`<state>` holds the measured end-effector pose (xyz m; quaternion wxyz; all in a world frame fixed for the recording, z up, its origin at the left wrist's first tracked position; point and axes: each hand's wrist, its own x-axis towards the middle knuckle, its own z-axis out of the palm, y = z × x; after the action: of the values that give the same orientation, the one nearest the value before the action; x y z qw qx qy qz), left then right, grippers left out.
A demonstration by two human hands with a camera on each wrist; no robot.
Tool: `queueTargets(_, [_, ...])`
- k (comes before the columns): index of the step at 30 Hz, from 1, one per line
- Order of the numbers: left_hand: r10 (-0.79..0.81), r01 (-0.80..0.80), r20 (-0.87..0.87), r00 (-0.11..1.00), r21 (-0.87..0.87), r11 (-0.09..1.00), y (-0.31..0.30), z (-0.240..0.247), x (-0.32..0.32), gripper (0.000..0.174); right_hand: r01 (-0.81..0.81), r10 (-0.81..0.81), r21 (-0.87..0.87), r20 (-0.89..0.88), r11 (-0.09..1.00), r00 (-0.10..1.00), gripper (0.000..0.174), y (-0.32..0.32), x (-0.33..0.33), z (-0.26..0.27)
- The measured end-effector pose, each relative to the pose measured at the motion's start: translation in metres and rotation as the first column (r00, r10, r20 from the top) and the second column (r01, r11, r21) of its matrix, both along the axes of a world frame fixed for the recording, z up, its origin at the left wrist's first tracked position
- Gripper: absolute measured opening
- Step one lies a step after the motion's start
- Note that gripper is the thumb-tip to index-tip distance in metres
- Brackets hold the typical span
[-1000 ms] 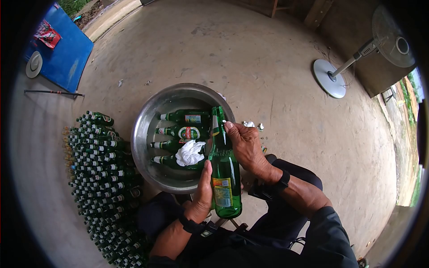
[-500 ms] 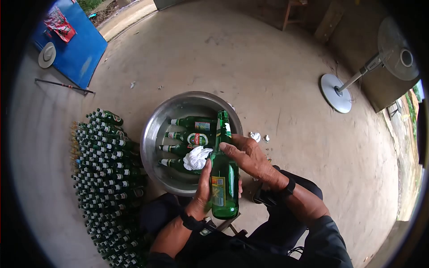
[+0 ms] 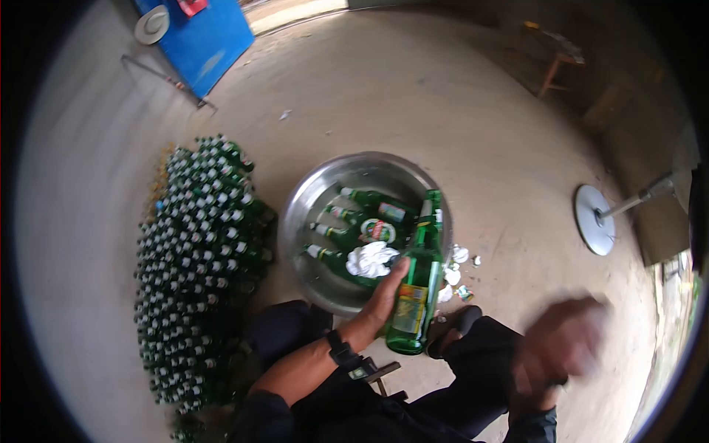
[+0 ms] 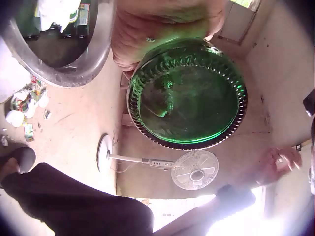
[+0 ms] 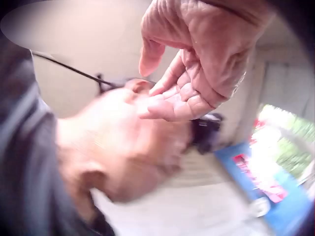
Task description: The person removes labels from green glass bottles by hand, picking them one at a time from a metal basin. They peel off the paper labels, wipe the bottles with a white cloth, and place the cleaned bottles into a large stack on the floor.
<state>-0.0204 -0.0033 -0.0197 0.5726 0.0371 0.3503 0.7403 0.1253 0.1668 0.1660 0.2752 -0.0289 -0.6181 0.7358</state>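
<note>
My left hand point(image 3: 378, 306) grips a green glass bottle point(image 3: 419, 266) around its body, tilted with the neck over the basin and a yellow label showing. In the left wrist view the ridged bottle base point(image 4: 192, 105) faces the camera. My right hand point(image 3: 565, 340) is a blur off to the right, away from the bottle. The right wrist view shows its fingers point(image 5: 184, 101) loosely bent with nothing in them, close to the person's head. A metal basin point(image 3: 297, 203) holds several green bottles point(image 3: 378, 230) lying in water, a crumpled white cloth point(image 3: 371, 260) on top.
Many green bottles point(image 3: 199, 251) stand packed together left of the basin. Crumpled white scraps point(image 3: 453, 276) litter the floor at the basin's right, near a shoe point(image 3: 467, 320). A fan base point(image 3: 594, 221) stands farther right; a blue panel point(image 3: 203, 48) is at the back left.
My right hand has let go of the bottle's neck and swung away to the right. The left hand still holds the bottle. The head view has turned, shifting the scene.
</note>
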Motion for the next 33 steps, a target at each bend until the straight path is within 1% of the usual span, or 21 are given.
queueTargets(1, [0.022, -0.023, 0.072, 0.997, 0.005, 1.000, 0.000, -0.007, 0.000, 0.078, -0.010, 0.010, -0.003, -0.005, 1.000, 1.000, 0.028, -0.001, -0.007, -0.001])
queueTargets(3, [0.010, -0.009, 0.063, 0.998, -0.006, 1.000, 0.000, -0.018, -0.001, 0.074, -0.040, 0.040, -0.036, -0.008, 0.999, 0.999, 0.030, -0.009, -0.026, -0.009])
queueTargets(5, [0.045, -0.046, 0.051, 0.998, 0.022, 0.999, 0.003, -0.038, 0.000, 0.070, -0.043, 0.045, -0.079, 0.014, 0.996, 0.999, 0.034, -0.018, -0.037, -0.020])
queueTargets(6, [0.081, -0.079, 0.051, 0.995, -0.044, 0.996, 0.005, -0.029, 0.001, 0.067, -0.022, 0.024, -0.081, 0.029, 0.996, 0.999, 0.038, -0.019, -0.038, -0.022])
queueTargets(7, [0.057, -0.057, 0.057, 0.997, -0.007, 0.998, 0.003, -0.016, 0.001, 0.066, 0.006, -0.003, -0.070, 0.035, 0.998, 0.999, 0.041, -0.018, -0.042, -0.021])
queueTargets(9, [0.117, -0.117, 0.024, 0.993, -0.027, 0.993, 0.005, -0.002, 0.005, 0.066, 0.099, -0.099, 0.008, 0.060, 0.995, 0.993, 0.050, -0.007, -0.038, -0.010])
queueTargets(10, [0.052, -0.053, -0.035, 0.998, -0.049, 0.997, -0.001, -0.003, 0.000, 0.067, 0.333, -0.392, 0.403, 0.073, 0.853, 0.917, 0.050, -0.003, -0.045, -0.025])
queueTargets(11, [0.089, -0.089, -0.034, 0.995, 0.001, 0.996, 0.002, 0.011, 0.001, 0.069, 0.456, -0.635, 0.721, -0.029, 0.522, 0.772, 0.051, -0.002, -0.055, -0.043])
queueTargets(12, [0.072, -0.073, -0.055, 0.996, -0.025, 0.997, 0.001, 0.013, -0.001, 0.069, 0.451, -0.653, 0.739, -0.018, 0.501, 0.757, 0.051, 0.000, -0.054, -0.037])
queueTargets(13, [0.063, -0.067, -0.064, 0.996, -0.061, 0.996, -0.002, 0.014, -0.001, 0.070, 0.492, -0.618, 0.716, -0.107, 0.496, 0.779, 0.049, -0.003, -0.050, -0.030])
queueTargets(14, [0.072, -0.077, -0.057, 0.996, -0.091, 0.993, -0.005, 0.017, 0.000, 0.070, 0.528, -0.574, 0.686, -0.194, 0.501, 0.796, 0.048, -0.004, -0.046, -0.026])
queueTargets(15, [0.081, -0.087, -0.059, 0.995, -0.122, 0.989, -0.005, 0.021, -0.002, 0.071, 0.558, -0.536, 0.595, -0.239, 0.579, 0.810, 0.043, -0.001, -0.044, -0.025])
queueTargets(17, [0.110, -0.118, -0.090, 0.990, -0.091, 0.989, -0.005, 0.027, -0.004, 0.070, 0.442, -0.407, 0.612, -0.206, 0.656, 0.890, 0.041, 0.004, -0.029, -0.017])
queueTargets(18, [0.115, -0.121, -0.080, 0.990, -0.080, 0.989, -0.004, 0.029, -0.004, 0.069, 0.356, -0.322, 0.701, -0.187, 0.618, 0.928, 0.043, 0.014, -0.019, -0.013])
queueTargets(19, [0.127, -0.132, -0.077, 0.989, -0.071, 0.989, -0.004, 0.031, -0.006, 0.068, 0.227, -0.201, 0.735, -0.126, 0.639, 0.972, 0.044, 0.016, -0.008, -0.003])
queueTargets(21, [0.138, -0.139, -0.052, 0.989, -0.036, 0.990, -0.004, 0.033, -0.006, 0.063, 0.069, -0.036, 0.696, -0.062, 0.715, 0.997, 0.044, 0.018, 0.014, 0.014])
queueTargets(23, [0.177, -0.179, -0.028, 0.984, -0.077, 0.981, -0.003, 0.033, -0.004, 0.060, 0.037, -0.013, 0.673, -0.040, 0.739, 0.999, 0.043, 0.019, 0.009, 0.001])
queueTargets(25, [0.182, -0.182, -0.003, 0.983, -0.065, 0.981, -0.005, 0.030, -0.005, 0.057, 0.010, -0.002, 0.640, -0.013, 0.768, 1.000, 0.039, 0.019, 0.008, -0.005])
queueTargets(27, [0.117, -0.117, -0.025, 0.993, 0.021, 0.993, -0.010, 0.025, -0.007, 0.057, -0.004, 0.004, 0.608, 0.003, 0.794, 1.000, 0.036, 0.018, 0.007, -0.010])
queueTargets(31, [0.170, -0.170, -0.014, 0.985, -0.030, 0.985, -0.003, 0.026, -0.006, 0.055, -0.029, 0.024, 0.533, 0.016, 0.846, 1.000, 0.031, 0.016, 0.002, -0.027])
queueTargets(33, [0.131, -0.131, 0.121, 0.984, -0.010, 0.991, -0.005, 0.022, -0.006, 0.055, -0.052, 0.049, 0.496, 0.018, 0.867, 0.999, 0.028, 0.015, -0.005, -0.035])
